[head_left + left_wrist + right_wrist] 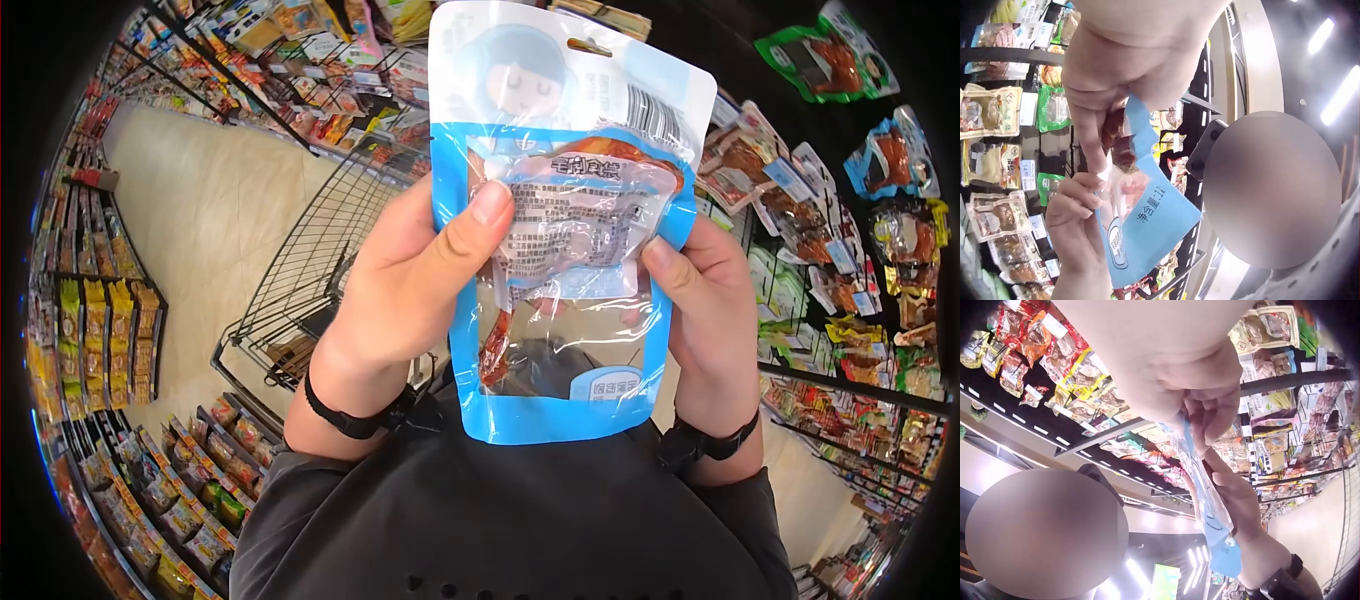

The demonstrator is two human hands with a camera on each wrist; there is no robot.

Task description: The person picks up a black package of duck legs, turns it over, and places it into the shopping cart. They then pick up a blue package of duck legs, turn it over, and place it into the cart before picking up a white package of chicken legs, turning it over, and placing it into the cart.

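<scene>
A blue and white plastic package (560, 410) with a clear window is held upright in front of the body in the head view, its printed label and barcode facing the camera. My left hand (410, 270) grips its left edge, thumb on the front. At the right edge my right hand (710, 310) pinches it, thumb in front and fingers behind. Brown food shows through the window. The left wrist view has the package (1166, 219) beneath my left hand (1129, 81); the right wrist view shows the package (1213, 531) nearly edge-on below my right hand (1191, 381).
A black wire shopping cart (300, 250) stands at the left on the pale floor (190, 180). Low shelves of packaged snacks (190, 490) curve along the lower left. Hanging packages (890, 165) fill the dark rack at the right, and more goods line the top.
</scene>
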